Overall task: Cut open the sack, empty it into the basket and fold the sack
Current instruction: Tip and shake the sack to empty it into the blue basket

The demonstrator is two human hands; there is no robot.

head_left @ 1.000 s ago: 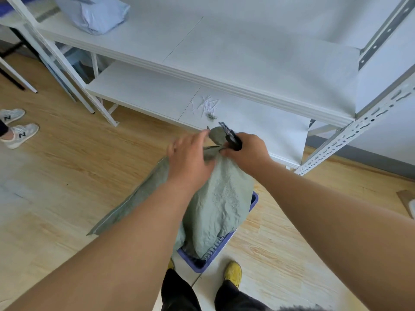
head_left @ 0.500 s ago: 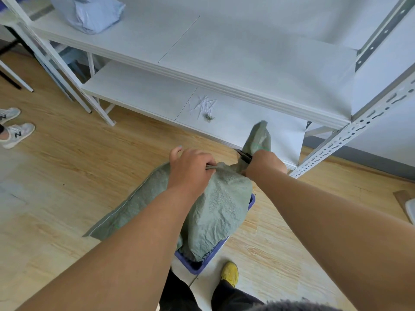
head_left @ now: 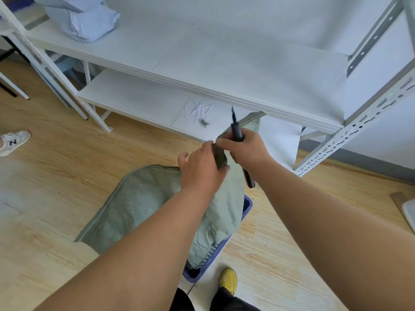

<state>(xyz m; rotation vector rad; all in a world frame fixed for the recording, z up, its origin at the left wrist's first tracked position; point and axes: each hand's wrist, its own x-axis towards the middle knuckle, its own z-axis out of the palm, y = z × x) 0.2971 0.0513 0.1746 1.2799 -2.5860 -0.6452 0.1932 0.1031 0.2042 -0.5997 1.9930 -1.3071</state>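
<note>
A green woven sack (head_left: 143,205) lies over a blue basket (head_left: 246,208) on the floor and hides most of it. My left hand (head_left: 201,167) grips the bunched neck of the sack. My right hand (head_left: 246,147) holds a black cutter (head_left: 235,129) with its blade pointing up, and its fingers also pinch the sack's top. A corner of the sack (head_left: 251,122) sticks up behind my right hand. What the sack holds is hidden.
A white metal shelf rack (head_left: 224,63) stands right behind the sack, with cut strands and scraps (head_left: 201,113) on its lower board and a grey bag (head_left: 83,21) on the upper one. Another person's sneaker (head_left: 12,142) is at the left. My yellow shoe (head_left: 229,280) is beside the basket.
My right hand has risen and turned so the cutter now points upward. My left hand moved up and right along the sack's neck, close to the right hand.
</note>
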